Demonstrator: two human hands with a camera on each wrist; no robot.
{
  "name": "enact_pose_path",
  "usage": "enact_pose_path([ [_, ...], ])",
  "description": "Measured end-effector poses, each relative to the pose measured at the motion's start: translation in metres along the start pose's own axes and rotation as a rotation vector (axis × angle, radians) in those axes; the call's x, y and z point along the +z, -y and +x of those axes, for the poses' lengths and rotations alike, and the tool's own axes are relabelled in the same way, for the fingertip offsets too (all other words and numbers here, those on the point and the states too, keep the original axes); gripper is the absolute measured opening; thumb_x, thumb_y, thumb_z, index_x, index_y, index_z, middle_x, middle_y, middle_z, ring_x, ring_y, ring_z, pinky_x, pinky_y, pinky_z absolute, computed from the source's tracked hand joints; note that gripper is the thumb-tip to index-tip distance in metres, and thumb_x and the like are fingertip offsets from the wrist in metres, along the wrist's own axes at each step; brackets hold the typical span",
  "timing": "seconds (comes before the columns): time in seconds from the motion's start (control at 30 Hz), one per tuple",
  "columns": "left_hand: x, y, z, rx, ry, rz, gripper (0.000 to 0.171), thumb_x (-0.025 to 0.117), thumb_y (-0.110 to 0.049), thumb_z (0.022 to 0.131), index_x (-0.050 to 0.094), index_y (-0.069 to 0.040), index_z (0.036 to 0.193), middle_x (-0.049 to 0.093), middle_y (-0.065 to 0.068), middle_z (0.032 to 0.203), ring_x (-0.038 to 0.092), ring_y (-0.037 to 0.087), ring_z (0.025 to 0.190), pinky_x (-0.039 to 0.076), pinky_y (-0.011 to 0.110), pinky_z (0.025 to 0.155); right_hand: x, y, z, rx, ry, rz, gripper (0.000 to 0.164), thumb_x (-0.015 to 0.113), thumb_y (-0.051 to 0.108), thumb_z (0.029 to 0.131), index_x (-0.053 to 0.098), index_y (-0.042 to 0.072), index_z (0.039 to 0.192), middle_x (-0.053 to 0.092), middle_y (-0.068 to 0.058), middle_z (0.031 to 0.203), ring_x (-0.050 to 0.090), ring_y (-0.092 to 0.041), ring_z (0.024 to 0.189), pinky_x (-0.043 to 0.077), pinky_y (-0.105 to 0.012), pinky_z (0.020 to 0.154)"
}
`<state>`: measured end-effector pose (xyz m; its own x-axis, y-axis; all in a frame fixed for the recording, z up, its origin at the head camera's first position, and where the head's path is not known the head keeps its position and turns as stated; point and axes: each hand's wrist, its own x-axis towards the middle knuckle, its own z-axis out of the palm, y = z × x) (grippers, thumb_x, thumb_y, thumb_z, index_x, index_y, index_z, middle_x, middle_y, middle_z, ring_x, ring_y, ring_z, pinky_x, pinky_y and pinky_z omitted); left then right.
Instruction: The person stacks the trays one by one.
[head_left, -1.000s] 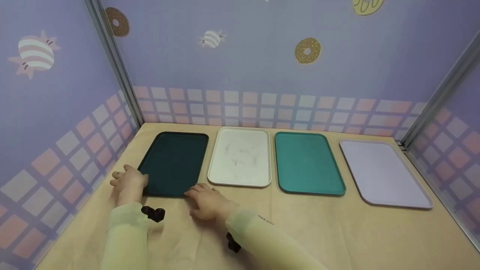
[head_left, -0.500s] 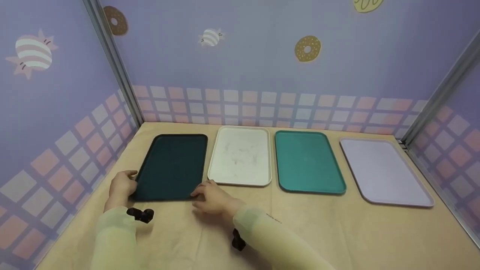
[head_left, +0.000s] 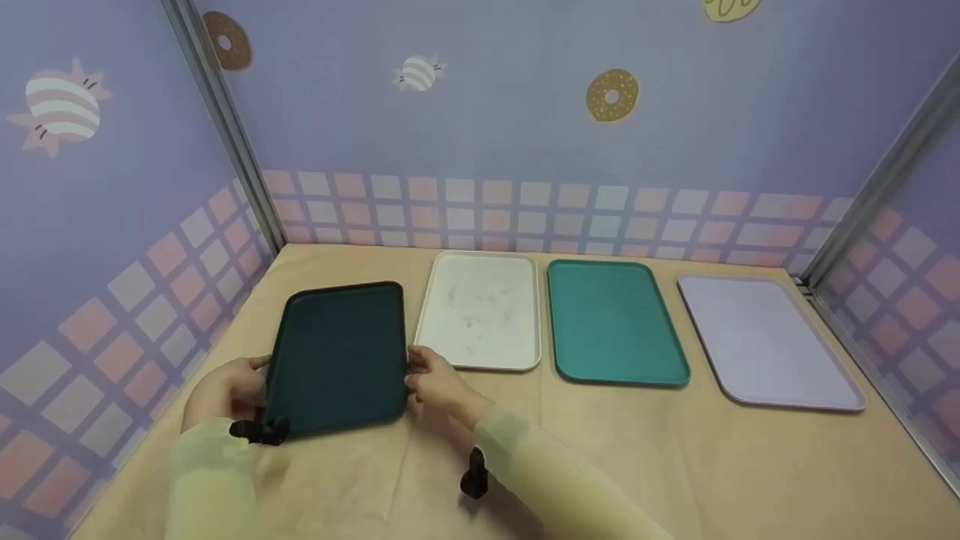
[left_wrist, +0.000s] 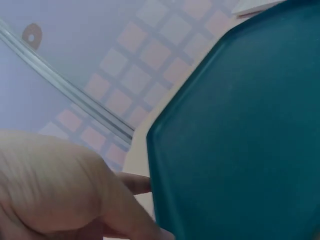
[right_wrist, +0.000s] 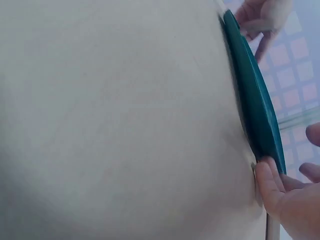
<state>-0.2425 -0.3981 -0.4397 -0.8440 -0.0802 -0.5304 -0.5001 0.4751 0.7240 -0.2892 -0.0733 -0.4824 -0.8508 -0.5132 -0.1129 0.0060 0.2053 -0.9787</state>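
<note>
A dark green rectangular tray [head_left: 341, 360] lies between my two hands at the left of the table, turned slightly askew. My left hand [head_left: 229, 386] grips its left edge; in the left wrist view the thumb of that hand [left_wrist: 60, 190] is at the rim and part of the fingers is hidden. On the right edge, my right hand [head_left: 442, 382] holds the tray between thumb and fingers. The right wrist view shows the tray [right_wrist: 256, 100] nearly edge-on, with a shadow along the cloth; how far it is off the table I cannot tell.
A white tray [head_left: 480, 311], with grey smudges, lies just right of the dark one. Further right are a teal tray [head_left: 619, 322] and a pale lilac tray [head_left: 769, 341]. Patterned walls [head_left: 510, 135] enclose the cloth-covered table [head_left: 600, 450] at the back and sides.
The dark green tray has come nearer to me and turned slightly. My left hand has moved left and down along with it; my right hand has shifted a little right and now grips the side edge.
</note>
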Motion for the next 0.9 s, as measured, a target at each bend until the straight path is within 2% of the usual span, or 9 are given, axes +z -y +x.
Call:
enact_pose_path([
  [0.1,-0.004,0.008,-0.007,-0.018,0.028,-0.038,0.098,0.049,0.017,0.085,0.001,-0.011,0.166,0.02,0.032,0.162,0.043,0.008,0.054,0.047,0.024,0.057,-0.003,-0.001,0.001,0.024,0.001,0.059,0.065,0.052,0.002,0.095,0.035,-0.001,0.158,0.043,-0.022,0.159,0.055,-0.031,0.135,0.052,-0.029,0.074],
  [0.2,-0.007,0.017,-0.014,-0.025,0.046,-0.101,0.096,0.056,0.011,0.089,0.006,-0.014,0.166,0.01,0.03,0.168,0.044,0.006,0.052,0.049,0.022,0.056,-0.005,-0.004,0.002,0.043,-0.001,0.118,0.061,0.05,0.001,0.098,0.036,-0.003,0.157,0.048,-0.023,0.155,0.062,-0.026,0.118,0.051,-0.027,0.072],
  [0.27,-0.008,0.022,-0.018,-0.019,0.056,-0.155,0.091,0.06,0.004,0.093,0.009,-0.013,0.167,0.027,0.028,0.166,0.057,0.006,0.057,0.055,0.024,0.061,-0.006,-0.005,0.003,0.053,-0.013,0.133,0.055,0.05,0.001,0.101,0.039,-0.004,0.155,0.054,-0.022,0.149,0.063,-0.022,0.105,0.051,-0.026,0.071],
  [0.37,-0.008,0.027,-0.022,0.002,0.046,-0.215,0.08,0.063,-0.009,0.1,0.018,-0.01,0.165,0.066,0.019,0.131,0.071,0.012,0.076,0.061,0.032,0.071,-0.006,-0.007,0.002,0.065,-0.048,0.092,0.047,0.052,0.001,0.103,0.048,-0.005,0.15,0.064,-0.019,0.136,0.064,-0.016,0.091,0.05,-0.024,0.065],
  [0.43,-0.008,0.029,-0.024,0.003,0.016,-0.221,0.072,0.064,-0.018,0.102,0.027,-0.01,0.163,0.074,0.008,0.105,0.074,0.017,0.085,0.062,0.036,0.076,-0.006,-0.007,0.001,0.07,-0.069,0.049,0.043,0.055,0.003,0.104,0.054,-0.003,0.146,0.069,-0.017,0.126,0.063,-0.014,0.081,0.048,-0.024,0.059],
  [0.47,-0.008,0.03,-0.025,0.001,0.004,-0.216,0.068,0.063,-0.021,0.103,0.031,-0.01,0.161,0.073,0.002,0.101,0.073,0.017,0.086,0.062,0.037,0.076,-0.006,-0.007,0.001,0.071,-0.079,0.028,0.041,0.057,0.004,0.103,0.056,-0.002,0.144,0.07,-0.016,0.122,0.063,-0.014,0.079,0.047,-0.024,0.057],
  [0.6,-0.005,0.033,-0.026,-0.003,0.006,-0.19,0.071,0.061,-0.017,0.104,0.024,-0.014,0.165,0.074,0.002,0.095,0.073,0.018,0.084,0.063,0.039,0.078,-0.002,-0.008,-0.002,0.076,-0.075,-0.015,0.044,0.065,0.004,0.099,0.058,-0.002,0.143,0.073,-0.014,0.112,0.067,-0.015,0.079,0.05,-0.025,0.058],
  [0.73,-0.004,0.036,-0.028,0.004,0.022,-0.228,0.083,0.061,-0.006,0.101,0.01,-0.015,0.166,0.078,0.004,0.095,0.076,0.019,0.084,0.064,0.041,0.079,0.003,-0.008,-0.006,0.081,-0.029,0.009,0.058,0.07,-0.003,0.092,0.051,-0.005,0.147,0.07,-0.016,0.116,0.074,-0.021,0.092,0.062,-0.031,0.073],
  [0.9,-0.003,0.038,-0.03,-0.008,-0.018,-0.322,0.068,0.056,-0.008,0.105,0.024,-0.01,0.164,0.078,0.003,0.095,0.076,0.021,0.085,0.063,0.042,0.079,0.004,-0.006,-0.007,0.096,0.015,0.016,0.065,0.068,-0.01,0.086,0.049,-0.006,0.148,0.068,-0.018,0.113,0.072,-0.021,0.086,0.064,-0.038,0.078],
])
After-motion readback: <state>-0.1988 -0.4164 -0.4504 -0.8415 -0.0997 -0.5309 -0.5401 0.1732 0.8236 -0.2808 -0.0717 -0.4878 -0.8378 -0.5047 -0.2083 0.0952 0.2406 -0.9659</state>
